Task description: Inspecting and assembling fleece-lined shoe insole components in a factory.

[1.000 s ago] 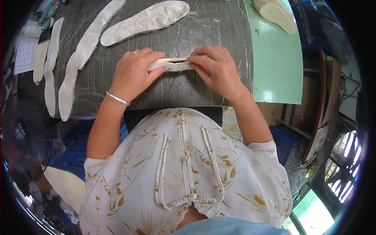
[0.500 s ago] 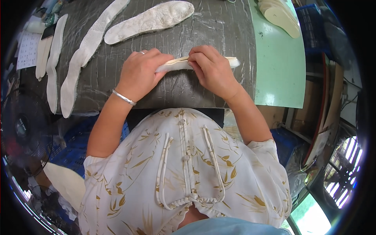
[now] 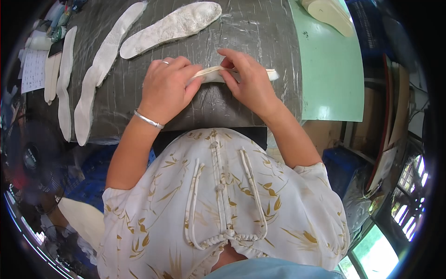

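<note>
**Both hands pinch a pale sole strip lying crosswise on the dark tabletop**

Nearest the camera, a white blouse printed with tan bamboo leaves (image 3: 218, 204) fills the lower middle of the view, and both bare forearms rise from it toward the work.

The left hand (image 3: 167, 88), with a silver bangle (image 3: 148, 119) at the wrist and a ring on one finger, lies knuckles-up, its grip closed on the left end of a narrow, cream-white, flat sole-shaped strip (image 3: 213, 74). The right hand (image 3: 248, 81) meets it from the other side, fingertips curled down and pinched on the strip's middle. The strip sits at the middle of the tabletop, just beyond the near edge. Its long axis runs left to right across the view, nearly level, and its free end (image 3: 272, 74) pokes out past the right hand, pointing right.

Everything rests on a dark grey, wrinkled, foil-like tabletop (image 3: 251, 32). Farther back on it lies a white textured insole (image 3: 172, 28), slanted up to the right, with a longer white sole strip (image 3: 104, 69) beside it on the left. Two more slim white strips (image 3: 62, 79) lie along the left edge. To the right, a pale green board (image 3: 330, 79) adjoins the dark cover, and cream foam soles (image 3: 327, 14) lie at its far end.
</note>
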Available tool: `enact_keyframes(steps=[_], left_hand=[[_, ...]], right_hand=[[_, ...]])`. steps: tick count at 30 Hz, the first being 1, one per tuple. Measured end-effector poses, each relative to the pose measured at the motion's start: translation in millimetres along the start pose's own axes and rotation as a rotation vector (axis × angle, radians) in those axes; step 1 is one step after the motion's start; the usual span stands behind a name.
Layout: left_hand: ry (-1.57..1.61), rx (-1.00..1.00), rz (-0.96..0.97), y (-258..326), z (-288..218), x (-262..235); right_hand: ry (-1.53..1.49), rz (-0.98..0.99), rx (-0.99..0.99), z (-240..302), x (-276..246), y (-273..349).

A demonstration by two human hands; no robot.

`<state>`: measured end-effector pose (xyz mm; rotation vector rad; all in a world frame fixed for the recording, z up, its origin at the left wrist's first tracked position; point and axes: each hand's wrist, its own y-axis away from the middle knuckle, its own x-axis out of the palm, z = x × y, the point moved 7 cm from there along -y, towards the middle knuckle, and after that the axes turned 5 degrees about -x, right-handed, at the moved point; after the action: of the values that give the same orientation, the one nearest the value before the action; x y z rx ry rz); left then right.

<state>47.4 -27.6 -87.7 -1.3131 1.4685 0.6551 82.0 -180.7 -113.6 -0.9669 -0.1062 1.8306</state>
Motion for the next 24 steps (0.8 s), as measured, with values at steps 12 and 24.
enact_keyframes(steps=[12, 24], left_hand=[[-0.003, 0.014, 0.083, -17.2, -16.5, 26.1], [-0.01, 0.006, 0.054, -18.6, -17.2, 26.6]], right_hand=[[0.195, -0.015, -0.13, -1.8, -32.7, 16.4], [0.426, -0.021, -0.244, 7.1, -23.3, 19.4]])
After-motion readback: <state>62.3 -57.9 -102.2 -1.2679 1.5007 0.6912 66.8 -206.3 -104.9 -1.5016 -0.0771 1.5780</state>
